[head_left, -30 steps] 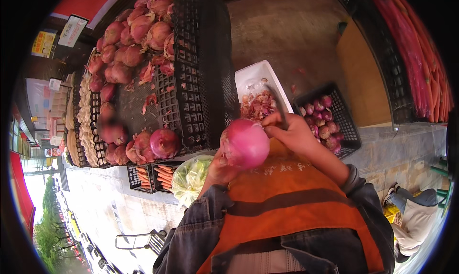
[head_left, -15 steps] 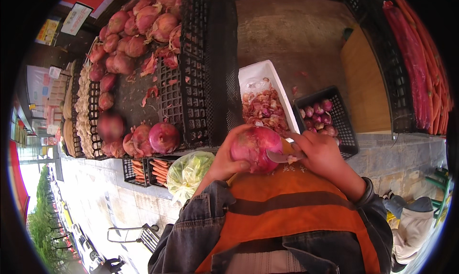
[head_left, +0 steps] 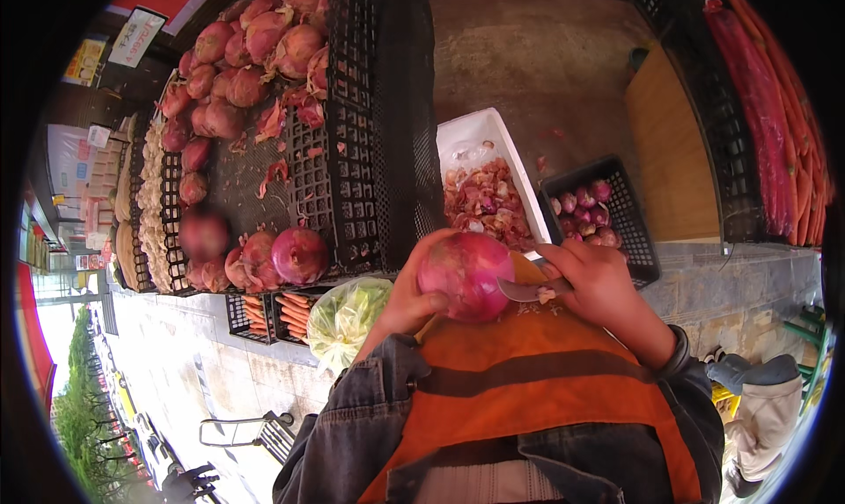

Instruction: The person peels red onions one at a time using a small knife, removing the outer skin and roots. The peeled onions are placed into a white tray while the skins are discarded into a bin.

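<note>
A large red onion [head_left: 466,275] rests in my left hand [head_left: 414,286], whose fingers and thumb wrap round its left side. My right hand [head_left: 595,279] grips a small knife with a curved blade [head_left: 521,290]. The blade's tip points left and lies at the onion's right side; I cannot tell whether it touches. A small bit of peel sits on the blade near my fingers. Beyond my hands, a white foam box [head_left: 539,213] holds a heap of loose red onion skins [head_left: 486,196].
At the left, a black crate [head_left: 348,178] holds many red onions [head_left: 224,86]. A smaller black crate [head_left: 641,227] of small purple onions stands right of the foam box. Bagged greens [head_left: 348,319] and carrots [head_left: 295,312] are below left. A person's leg [head_left: 767,420] shows at the right.
The knife blade has drawn slightly away from the onion and more of it shows. The onion has turned a little in my left hand, showing a smoother, shinier side.
</note>
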Available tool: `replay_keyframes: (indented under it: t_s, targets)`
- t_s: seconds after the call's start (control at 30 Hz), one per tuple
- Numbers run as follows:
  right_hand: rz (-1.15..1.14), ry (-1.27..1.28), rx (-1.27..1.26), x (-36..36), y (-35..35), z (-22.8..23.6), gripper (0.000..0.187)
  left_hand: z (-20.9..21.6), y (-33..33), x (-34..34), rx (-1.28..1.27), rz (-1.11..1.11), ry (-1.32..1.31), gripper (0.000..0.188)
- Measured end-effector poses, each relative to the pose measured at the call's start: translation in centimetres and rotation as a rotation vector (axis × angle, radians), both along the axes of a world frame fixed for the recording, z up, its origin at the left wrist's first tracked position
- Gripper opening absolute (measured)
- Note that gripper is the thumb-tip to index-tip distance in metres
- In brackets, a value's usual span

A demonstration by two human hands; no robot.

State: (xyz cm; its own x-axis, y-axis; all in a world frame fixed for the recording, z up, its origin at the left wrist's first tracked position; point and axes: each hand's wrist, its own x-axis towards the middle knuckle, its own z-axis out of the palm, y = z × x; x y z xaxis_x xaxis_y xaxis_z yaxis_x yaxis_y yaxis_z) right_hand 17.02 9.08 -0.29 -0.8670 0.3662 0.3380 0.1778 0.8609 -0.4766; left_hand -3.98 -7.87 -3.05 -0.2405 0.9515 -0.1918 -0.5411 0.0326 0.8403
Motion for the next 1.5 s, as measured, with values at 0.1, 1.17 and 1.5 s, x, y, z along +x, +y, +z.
replay_keyframes:
  t_s: [0.1,1.17,1.5]
  targets:
    - [-0.003,-0.040,0.035,-0.1,0.0,-0.8,0.027,0.2,0.3,0.2,0.024,0.005,-0.058,0.087]
    - [0.038,0.008,-0.016,0.1,0.5,-1.1,0.021,1.0,0.8,0.5,0.030,-0.039,-0.105,0.091]
    - [-0.125,0.034,-0.092,-1.1,0.8,-2.1,0.023,0.7,0.6,-0.1,0.009,-0.229,0.111,0.092]
